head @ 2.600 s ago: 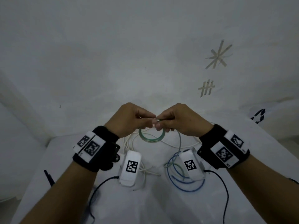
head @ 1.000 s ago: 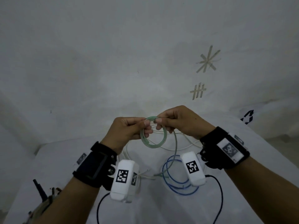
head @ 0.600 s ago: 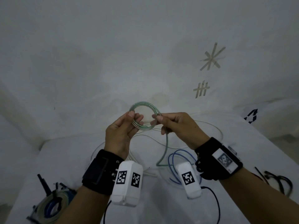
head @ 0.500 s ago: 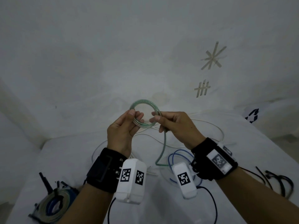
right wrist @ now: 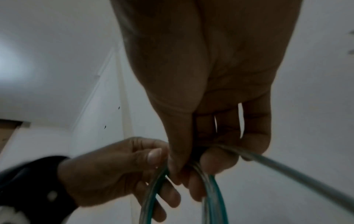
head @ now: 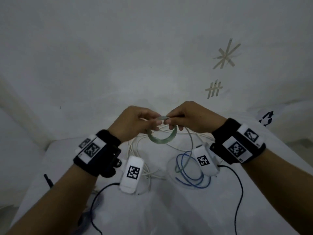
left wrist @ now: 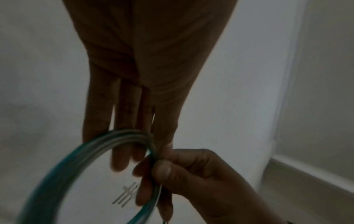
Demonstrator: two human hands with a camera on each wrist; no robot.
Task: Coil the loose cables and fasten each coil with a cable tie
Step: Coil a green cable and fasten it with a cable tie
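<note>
A small green cable coil (head: pixel 161 140) hangs in the air above the white table (head: pixel 152 209). My left hand (head: pixel 155 122) pinches its top left part, thumb on top. My right hand (head: pixel 169 120) pinches the top right part, right beside the left fingertips. The coil's loose green tail (head: pixel 190 150) drops from the right hand to the table. In the left wrist view the coil (left wrist: pixel 118 135) crosses my left fingers (left wrist: pixel 122 159), and the right hand (left wrist: pixel 191 174) grips it. The right wrist view shows the coil (right wrist: pixel 214 189) between thumb and fingers, the tail (right wrist: pixel 287 169) leading off right.
A loose white cable (head: pixel 135 150) lies on the table under the hands. A loose blue cable (head: pixel 191 178) lies to its right. A black stick-like item (head: pixel 48 180) shows at the table's left edge. Black leads (head: pixel 240 192) run from the wrist cameras. The wall stands close behind.
Half a second ago the coil stood up above my fingertips. Both hands have since turned over and closed together, so the coil now hangs below them.
</note>
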